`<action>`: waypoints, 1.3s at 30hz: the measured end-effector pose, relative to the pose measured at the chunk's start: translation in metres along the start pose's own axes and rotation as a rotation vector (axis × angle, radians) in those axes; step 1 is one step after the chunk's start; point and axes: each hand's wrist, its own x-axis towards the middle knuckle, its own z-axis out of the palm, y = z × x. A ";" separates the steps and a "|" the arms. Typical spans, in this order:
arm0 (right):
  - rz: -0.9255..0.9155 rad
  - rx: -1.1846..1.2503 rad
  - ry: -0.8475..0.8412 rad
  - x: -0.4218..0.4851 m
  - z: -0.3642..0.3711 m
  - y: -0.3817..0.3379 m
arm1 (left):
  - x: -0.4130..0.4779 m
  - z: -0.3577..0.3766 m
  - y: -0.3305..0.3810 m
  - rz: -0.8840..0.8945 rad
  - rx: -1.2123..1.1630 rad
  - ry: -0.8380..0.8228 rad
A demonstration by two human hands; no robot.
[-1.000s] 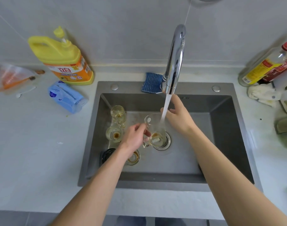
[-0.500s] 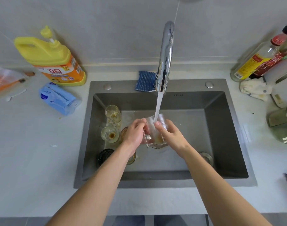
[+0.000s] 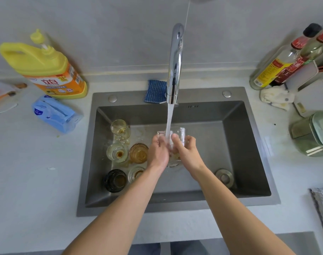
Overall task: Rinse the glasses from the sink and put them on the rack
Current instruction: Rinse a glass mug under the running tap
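Both hands hold a clear glass cup (image 3: pixel 179 134) over the grey sink (image 3: pixel 249 159), right under the running stream from the chrome tap (image 3: pixel 175 63). My left hand (image 3: pixel 159 153) grips its left side, my right hand (image 3: pixel 187 150) wraps its right side, thumb at the rim. Water pours into the cup. Several dirty glasses stand at the sink's left: a clear one (image 3: pixel 119 128), a ribbed clear one (image 3: pixel 117 152), an amber one (image 3: pixel 138 153), a dark one (image 3: pixel 115 180) and a small clear one (image 3: pixel 136 173). No rack is plainly in view.
A yellow detergent jug (image 3: pixel 45 67) and a blue packet (image 3: pixel 54 114) sit on the counter at left. A blue sponge (image 3: pixel 155 91) lies behind the sink. Sauce bottles (image 3: pixel 278 65), a white cloth (image 3: pixel 275 97) and a green lidded container (image 3: pixel 313 134) stand at right.
My right hand left the tap side and closed round the cup. Both hands lifted the cup off the drain up into the stream.
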 end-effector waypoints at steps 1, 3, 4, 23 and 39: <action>-0.015 -0.021 0.019 0.000 0.000 -0.002 | -0.002 0.002 0.001 0.006 0.006 -0.016; -0.045 -0.040 0.033 0.000 0.000 -0.006 | -0.008 0.002 0.007 -0.020 0.019 -0.011; -0.051 -0.042 0.031 0.000 0.001 -0.007 | -0.008 0.000 0.008 -0.039 0.004 -0.001; -0.109 0.247 -0.086 -0.003 -0.006 -0.001 | -0.001 -0.016 0.012 -0.248 -0.487 -0.296; 0.051 0.462 -0.166 -0.006 0.002 -0.003 | -0.010 -0.024 0.009 -0.126 -0.474 -0.314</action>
